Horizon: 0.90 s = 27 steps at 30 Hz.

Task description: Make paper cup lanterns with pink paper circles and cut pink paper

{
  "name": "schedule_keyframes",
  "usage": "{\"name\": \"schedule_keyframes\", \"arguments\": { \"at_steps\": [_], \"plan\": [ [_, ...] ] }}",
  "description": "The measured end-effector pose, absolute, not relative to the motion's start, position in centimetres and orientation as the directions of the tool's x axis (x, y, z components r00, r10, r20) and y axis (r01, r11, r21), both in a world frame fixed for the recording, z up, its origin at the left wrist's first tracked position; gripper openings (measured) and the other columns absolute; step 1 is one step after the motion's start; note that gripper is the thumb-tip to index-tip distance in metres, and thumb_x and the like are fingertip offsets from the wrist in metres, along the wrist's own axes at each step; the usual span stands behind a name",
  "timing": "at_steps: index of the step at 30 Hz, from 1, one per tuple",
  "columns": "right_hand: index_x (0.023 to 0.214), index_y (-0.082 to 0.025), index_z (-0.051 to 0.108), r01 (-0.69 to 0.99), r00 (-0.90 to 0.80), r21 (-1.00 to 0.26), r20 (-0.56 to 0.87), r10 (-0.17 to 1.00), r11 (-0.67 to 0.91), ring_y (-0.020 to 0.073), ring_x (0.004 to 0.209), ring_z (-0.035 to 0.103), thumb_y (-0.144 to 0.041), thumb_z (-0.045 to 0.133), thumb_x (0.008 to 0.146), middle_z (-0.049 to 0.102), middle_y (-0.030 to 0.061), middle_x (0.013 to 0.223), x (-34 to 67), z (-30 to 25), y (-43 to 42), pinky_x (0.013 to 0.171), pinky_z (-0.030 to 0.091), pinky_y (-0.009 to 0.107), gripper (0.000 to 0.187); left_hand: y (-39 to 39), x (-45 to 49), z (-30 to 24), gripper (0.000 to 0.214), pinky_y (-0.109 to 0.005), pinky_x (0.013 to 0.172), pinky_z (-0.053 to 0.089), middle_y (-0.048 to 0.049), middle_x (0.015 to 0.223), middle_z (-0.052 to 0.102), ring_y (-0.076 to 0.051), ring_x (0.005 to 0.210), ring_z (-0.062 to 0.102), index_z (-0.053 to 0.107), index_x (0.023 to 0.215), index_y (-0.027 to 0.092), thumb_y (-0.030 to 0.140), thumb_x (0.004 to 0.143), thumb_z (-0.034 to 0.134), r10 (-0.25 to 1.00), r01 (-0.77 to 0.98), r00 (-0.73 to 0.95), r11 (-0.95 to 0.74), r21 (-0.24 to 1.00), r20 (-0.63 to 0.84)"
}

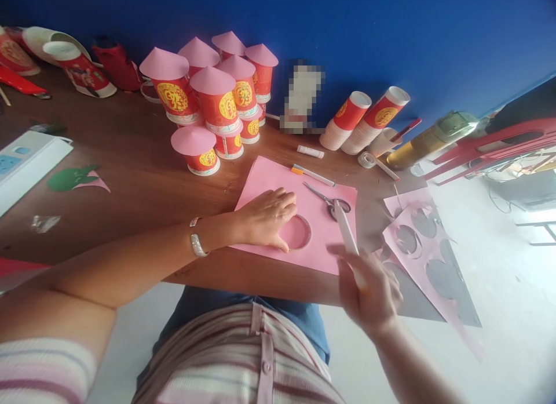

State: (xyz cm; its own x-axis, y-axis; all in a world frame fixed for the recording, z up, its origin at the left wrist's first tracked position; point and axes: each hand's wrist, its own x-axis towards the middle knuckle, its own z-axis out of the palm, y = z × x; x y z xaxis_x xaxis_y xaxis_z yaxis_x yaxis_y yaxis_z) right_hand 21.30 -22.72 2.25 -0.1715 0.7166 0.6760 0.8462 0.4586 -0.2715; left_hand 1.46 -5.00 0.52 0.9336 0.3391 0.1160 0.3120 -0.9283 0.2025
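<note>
My left hand (pixel 267 218) presses down on a thin round ring (pixel 309 233), its thumb and fingers curled over the ring's left side. Under the ring lies a stack of pink paper sheets (pixel 260 181). In my right hand (pixel 373 291), blurred by motion, is a white pen (pixel 347 227), raised over the paper's right edge. Dark-handled scissors (pixel 324 196) rest partly open on the pink paper, just beyond the pen's tip. Another white pen with an orange end (pixel 317 177) lies along the paper's far edge.
Several red paper cups with pink cone tops (pixel 212 108) stand at the back left. Stacked cups (pixel 347 120), a glue stick (pixel 310 152), a tape roll (pixel 367 159) and a golden bottle (pixel 430 143) are further right. Cut pink scraps (pixel 412 265) lie right; a white power strip (pixel 35 160) left.
</note>
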Motion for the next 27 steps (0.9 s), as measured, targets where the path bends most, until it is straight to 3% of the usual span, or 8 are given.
{"name": "schedule_keyframes", "arguments": {
  "at_steps": [2, 4, 8, 12, 20, 27],
  "plan": [
    [0.144, -0.026, 0.051, 0.867, -0.106, -0.339, 0.593, 0.799, 0.366, 0.0232, 0.094, 0.078, -0.015, 0.062, 0.100, 0.079, 0.0099, 0.118, 21.6, 1.7, -20.2, 0.066, 0.062, 0.032, 0.047, -5.0, 1.4, 0.5, 0.068, -0.040, 0.091, 0.046, -0.0164, 0.116, 0.064, -0.032, 0.105, 0.059, 0.066, 0.105, 0.009, 0.058, 0.067, 0.095, 0.347, 0.318, 0.932, -0.923, 0.217, 0.107],
    [0.154, -0.024, 0.041, 0.859, -0.166, -0.369, 0.457, 0.874, 0.356, 0.0257, 0.098, 0.077, -0.027, 0.061, 0.102, 0.072, 0.0158, 0.136, 21.7, 1.0, -17.9, 0.074, 0.065, 0.039, 0.055, -5.0, 1.3, 0.3, 0.070, -0.041, 0.093, 0.047, -0.0176, 0.119, 0.064, -0.032, 0.107, 0.059, 0.065, 0.108, 0.008, 0.057, 0.067, 0.095, 0.349, 0.318, 0.930, -0.920, 0.227, 0.111],
    [0.163, -0.019, 0.027, 0.820, -0.365, -0.309, 0.364, 0.857, 0.481, 0.0336, 0.118, 0.072, -0.039, 0.064, 0.101, 0.065, 0.0225, 0.145, 21.9, -0.7, -15.6, 0.095, 0.062, 0.051, 0.075, -5.1, 1.2, 0.1, 0.068, -0.042, 0.099, 0.047, -0.0178, 0.123, 0.064, -0.033, 0.114, 0.059, 0.065, 0.115, 0.009, 0.054, 0.072, 0.093, 0.329, 0.290, 0.933, -0.928, 0.234, 0.149],
    [0.161, -0.017, 0.032, 0.804, -0.444, -0.253, 0.348, 0.826, 0.539, 0.0374, 0.128, 0.066, -0.038, 0.066, 0.100, 0.066, 0.0236, 0.140, 22.5, -1.2, -15.7, 0.098, 0.059, 0.054, 0.072, -5.1, 1.2, 0.3, 0.065, -0.041, 0.099, 0.047, -0.0170, 0.117, 0.065, -0.031, 0.111, 0.061, 0.065, 0.119, 0.006, 0.051, 0.079, 0.088, 0.335, 0.300, 0.933, -0.924, 0.236, 0.128],
    [0.155, -0.016, 0.041, 0.787, -0.463, -0.245, 0.371, 0.805, 0.566, 0.0356, 0.120, 0.070, -0.036, 0.066, 0.101, 0.072, 0.0215, 0.127, 22.8, -0.7, -15.9, 0.091, 0.060, 0.050, 0.062, -5.3, 1.1, 0.1, 0.058, -0.042, 0.096, 0.048, -0.0176, 0.115, 0.065, -0.033, 0.110, 0.062, 0.065, 0.116, 0.007, 0.053, 0.084, 0.081, 0.337, 0.291, 0.928, -0.922, 0.254, 0.161],
    [0.147, -0.013, 0.048, 0.795, -0.460, -0.223, 0.383, 0.801, 0.564, 0.0337, 0.114, 0.071, -0.036, 0.067, 0.101, 0.073, 0.0213, 0.120, 22.6, -1.0, -16.0, 0.089, 0.059, 0.047, 0.054, -4.3, 0.5, 0.9, 0.056, -0.044, 0.099, 0.051, -0.0173, 0.115, 0.068, -0.032, 0.110, 0.063, 0.068, 0.113, 0.010, 0.052, 0.081, 0.085, 0.316, 0.263, 0.935, -0.922, 0.283, 0.162]
  ]
}}
